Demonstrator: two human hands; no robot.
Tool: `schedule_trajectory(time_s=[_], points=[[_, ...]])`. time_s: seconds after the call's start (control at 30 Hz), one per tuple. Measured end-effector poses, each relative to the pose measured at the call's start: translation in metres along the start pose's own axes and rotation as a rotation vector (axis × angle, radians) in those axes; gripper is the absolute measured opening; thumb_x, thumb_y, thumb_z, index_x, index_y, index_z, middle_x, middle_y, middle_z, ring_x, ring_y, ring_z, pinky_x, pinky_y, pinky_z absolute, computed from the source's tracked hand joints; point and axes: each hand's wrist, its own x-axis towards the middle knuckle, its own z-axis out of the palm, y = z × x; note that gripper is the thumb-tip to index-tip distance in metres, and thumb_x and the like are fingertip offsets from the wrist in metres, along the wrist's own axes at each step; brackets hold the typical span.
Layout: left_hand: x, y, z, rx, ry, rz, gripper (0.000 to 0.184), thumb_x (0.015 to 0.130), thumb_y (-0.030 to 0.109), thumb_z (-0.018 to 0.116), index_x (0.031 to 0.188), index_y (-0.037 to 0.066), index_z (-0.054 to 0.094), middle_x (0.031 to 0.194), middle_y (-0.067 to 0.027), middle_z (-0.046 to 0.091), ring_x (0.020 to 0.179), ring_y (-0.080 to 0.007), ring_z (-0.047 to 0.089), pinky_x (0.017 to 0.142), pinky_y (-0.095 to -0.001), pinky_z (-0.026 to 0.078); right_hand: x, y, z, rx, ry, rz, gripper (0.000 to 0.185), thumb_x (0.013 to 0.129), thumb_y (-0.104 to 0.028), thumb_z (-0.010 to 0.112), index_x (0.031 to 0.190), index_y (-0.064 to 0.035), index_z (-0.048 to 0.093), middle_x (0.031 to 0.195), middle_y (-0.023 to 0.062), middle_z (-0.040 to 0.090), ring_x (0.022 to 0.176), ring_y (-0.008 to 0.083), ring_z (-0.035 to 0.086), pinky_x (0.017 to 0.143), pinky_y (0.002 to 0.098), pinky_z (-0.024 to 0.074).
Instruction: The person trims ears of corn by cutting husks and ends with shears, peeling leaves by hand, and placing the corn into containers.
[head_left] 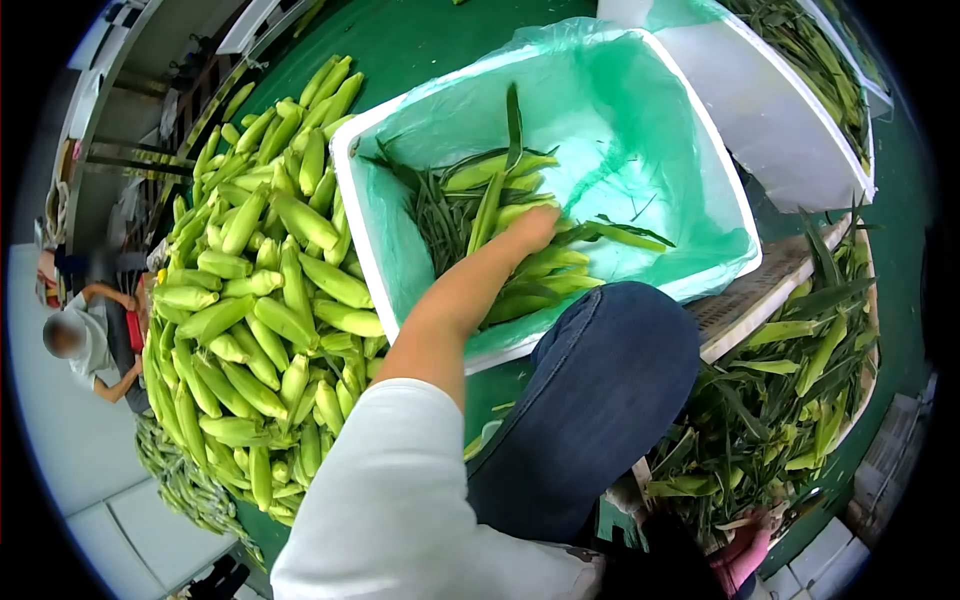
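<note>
My left hand reaches into a white foam box lined with a thin green plastic bag. It is closed around a green ear of corn in its husk; the fingertips are out of sight among the ears. More ears lie around the wrist, on the near side of the box. Long dark leaves are bunched at the box's left side. A loose leafy piece lies right of the hand. My right hand is out of view.
A large heap of husked corn ears stands left of the box. On the right, a bin holds stripped leaves; another white box stands behind. My bent knee is close to the box. A co-worker's pink sleeve shows lower right; another person is far left.
</note>
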Motion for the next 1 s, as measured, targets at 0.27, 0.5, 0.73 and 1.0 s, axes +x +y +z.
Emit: schedule_trajectory(time_s=[0.27,0.5,0.73,1.0], points=[[-0.010,0.018,-0.023,0.017,-0.140,-0.050,0.046,0.077,0.034,0.077,0.110,0.004,0.066,0.114,-0.0180,0.064,0.108,-0.0375,0.060,0.092,-0.0436,0.049,-0.055,-0.040,0.091,-0.201,0.147,-0.113,0.051,0.099,-0.018,0.052,0.144,0.0029,0.042,0.129,0.0097,0.058,0.116,0.0175,0.054,0.103,0.0325,0.0392],[-0.086,-0.017,-0.024,-0.308,0.297,-0.193,0.054,0.080,0.025,0.081,0.125,0.007,0.057,0.112,-0.0193,0.066,0.099,-0.0348,0.064,0.088,-0.0416,0.051,-0.049,-0.028,0.070,0.204,0.083,-0.123,0.058,0.097,-0.018,0.056,0.149,-0.0012,0.036,0.126,0.0084,0.057,0.109,0.0188,0.055,0.098,0.0378,0.0433],[-0.020,0.209,-0.293,-1.336,0.601,0.263,0.057,0.100,0.041,0.058,0.139,0.004,0.041,0.126,-0.0179,0.061,0.117,-0.0315,0.059,0.101,-0.0463,0.049,-0.031,-0.110,0.111,0.059,-0.099,-0.374,0.057,0.085,-0.020,0.058,0.136,0.0018,0.045,0.096,0.0049,0.055,0.090,0.0172,0.053,0.084,0.0318,0.0442],[-0.030,0.482,-0.220,-1.700,-0.293,0.409,0.059,0.095,0.051,0.060,0.129,0.003,0.054,0.130,-0.0134,0.060,0.122,-0.0291,0.056,0.111,-0.0500,0.040,-0.024,-0.114,0.078,0.059,-0.113,-0.408,0.054,0.086,-0.013,0.059,0.136,0.0013,0.047,0.091,0.0010,0.056,0.085,0.0113,0.053,0.079,0.0272,0.0451]])
